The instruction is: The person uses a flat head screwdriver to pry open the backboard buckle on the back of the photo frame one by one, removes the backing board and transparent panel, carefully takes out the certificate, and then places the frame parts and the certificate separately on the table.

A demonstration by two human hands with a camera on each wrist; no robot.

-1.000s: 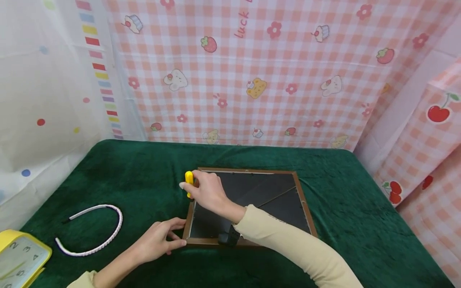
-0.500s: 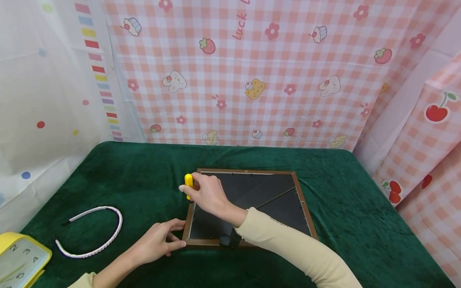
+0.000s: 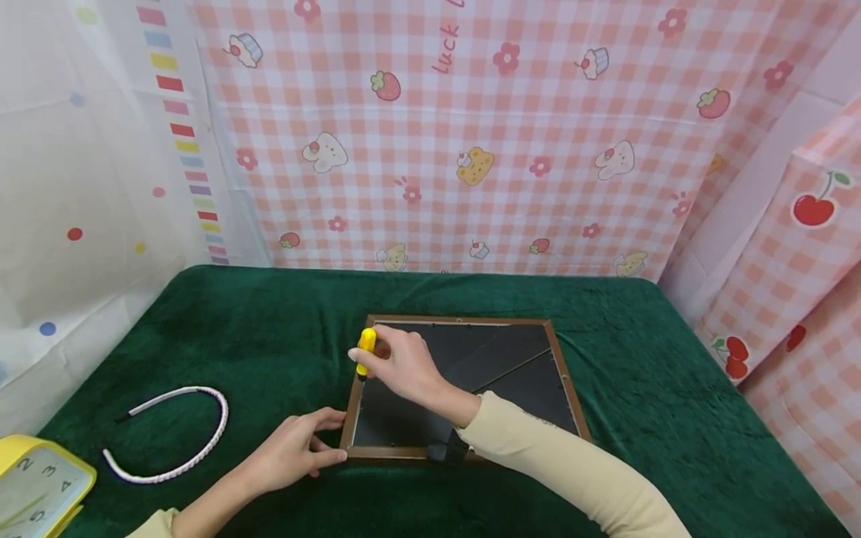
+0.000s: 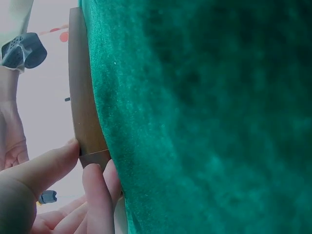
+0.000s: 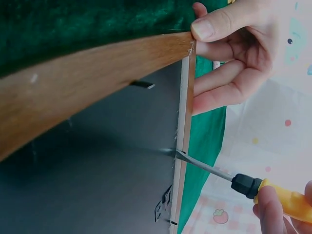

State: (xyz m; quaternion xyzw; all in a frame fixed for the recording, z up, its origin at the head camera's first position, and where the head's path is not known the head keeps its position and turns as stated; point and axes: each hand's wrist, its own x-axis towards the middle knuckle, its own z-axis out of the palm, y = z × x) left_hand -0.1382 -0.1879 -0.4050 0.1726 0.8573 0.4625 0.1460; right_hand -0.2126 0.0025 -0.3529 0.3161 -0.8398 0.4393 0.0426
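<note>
A picture frame (image 3: 568, 379) with a brown wooden rim lies back side up, its black backing board (image 3: 403, 426) showing. My left hand (image 3: 296, 444) grips the near left corner, thumb and fingers on either side of the wood (image 4: 87, 107). In my right hand (image 3: 406, 366) is a screwdriver (image 3: 366, 353) with a yellow handle, pinched between thumb and fingers. Its metal blade (image 5: 209, 168) reaches the left edge of the frame in the right wrist view, its tip right at a small metal tab. Another bent black tab (image 5: 142, 85) sticks out from the near rim.
A white braided headband (image 3: 218, 426) lies on the green cloth (image 3: 282, 314) to the left. A yellow clock (image 3: 50, 478) stands at the left front corner. Checked pink curtains (image 3: 511, 112) hang behind the table and to the right.
My right hand has shifted slightly right, and the screwdriver's handle now leans to the right, over the frame's left edge. My left hand stays on the corner.
</note>
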